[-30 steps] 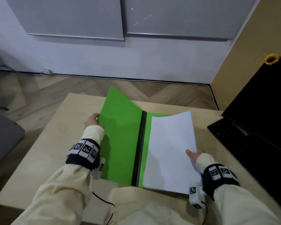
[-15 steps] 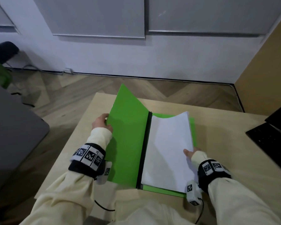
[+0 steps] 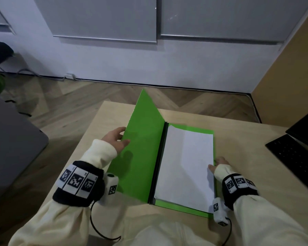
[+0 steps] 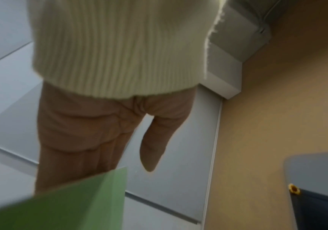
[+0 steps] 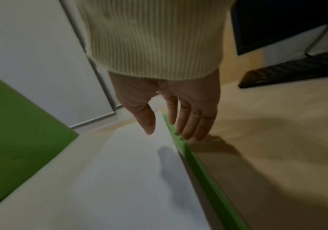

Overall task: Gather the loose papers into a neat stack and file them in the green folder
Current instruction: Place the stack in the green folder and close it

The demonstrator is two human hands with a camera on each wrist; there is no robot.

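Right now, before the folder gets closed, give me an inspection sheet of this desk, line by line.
Surface: light wooden table.
Job's things: green folder open, left cover raised; papers in one stack lying flat on its right half.
Clutter: black laptop at the table's right edge.
Grippers: left hand, fingers straight behind the raised cover; right hand relaxed at the folder's right edge, thumb over the papers.
Cables: black cable hanging from the left wrist camera; grey cable on the floor by the wall.
Surroundings: herringbone wood floor, white wall, grey surface at left.

Hidden behind green folder [image 3: 140,148]: left hand [image 3: 114,139] fingertips; laptop [image 3: 295,157] cropped
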